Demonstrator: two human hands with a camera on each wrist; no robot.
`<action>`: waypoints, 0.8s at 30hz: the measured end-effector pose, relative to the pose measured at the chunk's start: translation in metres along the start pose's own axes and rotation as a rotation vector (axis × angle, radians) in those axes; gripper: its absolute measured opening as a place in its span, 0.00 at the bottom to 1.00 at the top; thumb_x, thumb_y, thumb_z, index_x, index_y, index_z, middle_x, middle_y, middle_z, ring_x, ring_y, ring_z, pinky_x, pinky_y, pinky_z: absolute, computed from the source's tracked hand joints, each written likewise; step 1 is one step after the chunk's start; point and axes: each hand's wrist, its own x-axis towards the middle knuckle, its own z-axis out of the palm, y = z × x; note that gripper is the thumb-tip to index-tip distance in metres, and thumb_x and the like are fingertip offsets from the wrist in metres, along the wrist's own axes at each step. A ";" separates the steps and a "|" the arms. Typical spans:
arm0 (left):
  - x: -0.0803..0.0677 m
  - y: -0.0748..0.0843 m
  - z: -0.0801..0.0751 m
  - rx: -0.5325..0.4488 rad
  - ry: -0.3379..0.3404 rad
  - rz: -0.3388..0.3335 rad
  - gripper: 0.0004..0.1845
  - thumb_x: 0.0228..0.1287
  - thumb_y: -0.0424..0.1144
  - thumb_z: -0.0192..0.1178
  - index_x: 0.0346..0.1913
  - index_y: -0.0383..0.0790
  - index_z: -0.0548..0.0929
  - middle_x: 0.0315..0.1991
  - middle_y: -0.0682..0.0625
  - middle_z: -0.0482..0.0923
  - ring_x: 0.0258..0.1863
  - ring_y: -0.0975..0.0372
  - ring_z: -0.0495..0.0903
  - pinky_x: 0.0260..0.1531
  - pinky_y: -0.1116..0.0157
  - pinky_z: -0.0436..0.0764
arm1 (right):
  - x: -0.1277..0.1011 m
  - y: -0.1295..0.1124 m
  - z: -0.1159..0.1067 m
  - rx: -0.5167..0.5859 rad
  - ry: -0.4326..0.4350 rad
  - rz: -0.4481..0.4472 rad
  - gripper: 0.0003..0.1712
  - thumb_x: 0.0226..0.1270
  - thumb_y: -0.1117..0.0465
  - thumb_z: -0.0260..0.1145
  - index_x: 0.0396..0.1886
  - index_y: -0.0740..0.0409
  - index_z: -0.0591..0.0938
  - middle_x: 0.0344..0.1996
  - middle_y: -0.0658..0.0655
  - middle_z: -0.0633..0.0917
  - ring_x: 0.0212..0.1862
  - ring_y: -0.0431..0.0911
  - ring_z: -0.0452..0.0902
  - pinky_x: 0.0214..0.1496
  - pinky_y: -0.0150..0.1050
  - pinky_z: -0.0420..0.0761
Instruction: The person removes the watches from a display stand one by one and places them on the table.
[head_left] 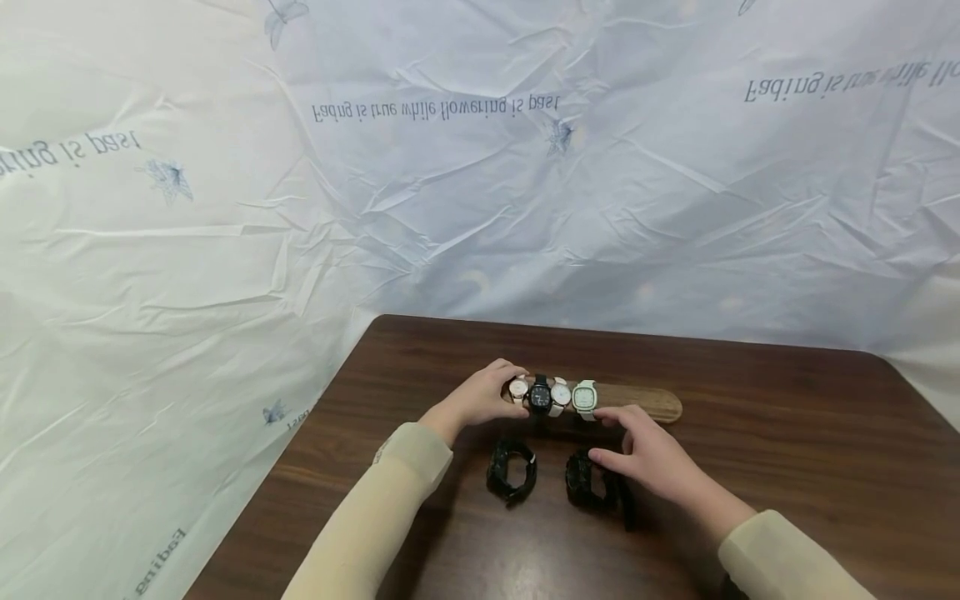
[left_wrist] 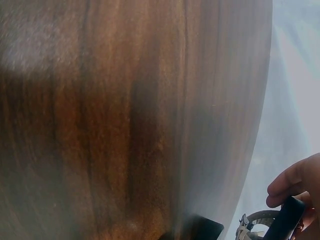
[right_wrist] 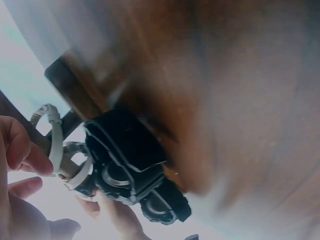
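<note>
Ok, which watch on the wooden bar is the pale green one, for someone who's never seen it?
On the dark table lies a wooden bar carrying four watches. The pale green watch is the rightmost, nearest the bare end, and the only one with a squarish face.

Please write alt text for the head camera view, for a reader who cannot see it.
A person's left hand holds the left end of a wooden watch bar carrying four watches, while the right hand rests on one of two black watches lying on a dark wooden table. A wrinkled printed sheet hangs behind.
</note>
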 end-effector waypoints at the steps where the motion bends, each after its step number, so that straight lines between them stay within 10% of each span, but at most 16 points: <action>1: 0.000 0.000 0.000 0.004 -0.001 -0.001 0.33 0.48 0.54 0.61 0.59 0.52 0.65 0.53 0.56 0.62 0.45 0.65 0.68 0.41 0.65 0.70 | 0.001 0.000 -0.001 0.000 0.008 -0.005 0.34 0.50 0.39 0.61 0.54 0.50 0.70 0.43 0.53 0.70 0.23 0.38 0.64 0.24 0.32 0.67; 24: 0.002 -0.002 0.003 0.026 0.003 0.004 0.34 0.48 0.56 0.60 0.59 0.53 0.65 0.53 0.56 0.62 0.48 0.65 0.67 0.44 0.63 0.70 | 0.022 0.004 -0.021 -0.050 0.012 0.008 0.37 0.50 0.40 0.61 0.57 0.54 0.68 0.48 0.54 0.69 0.26 0.42 0.65 0.25 0.35 0.67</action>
